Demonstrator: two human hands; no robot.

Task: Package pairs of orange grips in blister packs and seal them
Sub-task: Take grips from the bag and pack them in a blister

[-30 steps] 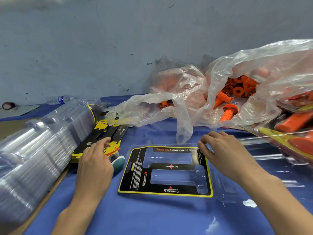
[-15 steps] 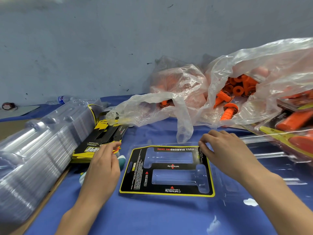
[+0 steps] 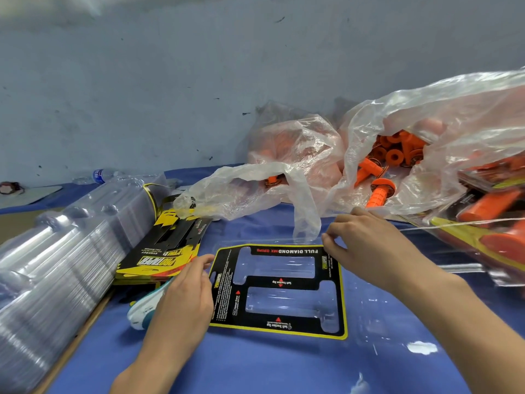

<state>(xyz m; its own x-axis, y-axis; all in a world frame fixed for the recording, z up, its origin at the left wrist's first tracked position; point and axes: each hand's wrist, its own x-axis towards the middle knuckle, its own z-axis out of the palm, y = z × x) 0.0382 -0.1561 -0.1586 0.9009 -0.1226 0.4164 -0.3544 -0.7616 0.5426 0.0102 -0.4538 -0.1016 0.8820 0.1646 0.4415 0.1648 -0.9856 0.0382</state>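
Note:
A clear blister pack with a black-and-yellow card insert [image 3: 279, 282] lies flat on the blue table cover [image 3: 255, 365]; its two grip-shaped cavities are empty. My left hand [image 3: 181, 302] touches the card's left edge with its fingertips. My right hand [image 3: 369, 245] pinches the pack's far right corner with curled fingers. Loose orange grips [image 3: 379, 194] lie in an open clear plastic bag [image 3: 440, 123] behind my right hand, apart from both hands.
A long stack of clear blister shells [image 3: 56, 265] fills the left side. A pile of printed cards [image 3: 162, 257] sits beside it, with a white-and-teal tool [image 3: 142, 311] partly under my left hand. Filled packs [image 3: 488, 223] are heaped at right. A second bag [image 3: 292, 155] stands behind.
My left hand has left the pile of cards and moved right to the left edge of the card insert. My right hand has stayed at the far right corner.

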